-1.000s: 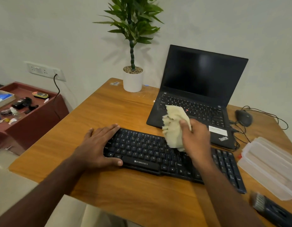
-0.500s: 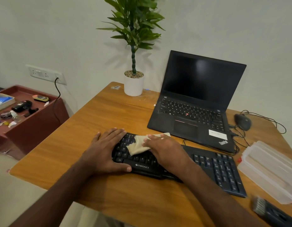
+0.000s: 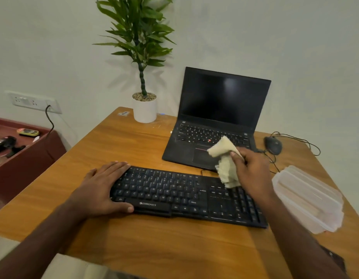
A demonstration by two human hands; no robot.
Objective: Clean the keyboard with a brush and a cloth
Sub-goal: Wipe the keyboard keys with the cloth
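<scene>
A black keyboard (image 3: 174, 194) lies across the wooden desk (image 3: 134, 141) in front of me. My left hand (image 3: 102, 188) rests flat on its left end, thumb along the front edge. My right hand (image 3: 253, 174) is over the keyboard's right part and grips a crumpled cream cloth (image 3: 225, 164), whose lower end hangs down onto the keys near the number pad. Most of the brush (image 3: 335, 258) is hidden behind my right forearm at the lower right; only a dark bit shows.
An open black laptop (image 3: 219, 109) stands just behind the keyboard. A potted plant (image 3: 144, 107) sits at the desk's back, a mouse (image 3: 273, 144) with cable at the right, and clear plastic containers (image 3: 307, 196) by the right edge. A red side table (image 3: 33, 154) holds small items at left.
My right hand swept the cloth from the keyboard's left half, beside the left hand, to the right end and lifted it bunched. The left hand stayed in place.
</scene>
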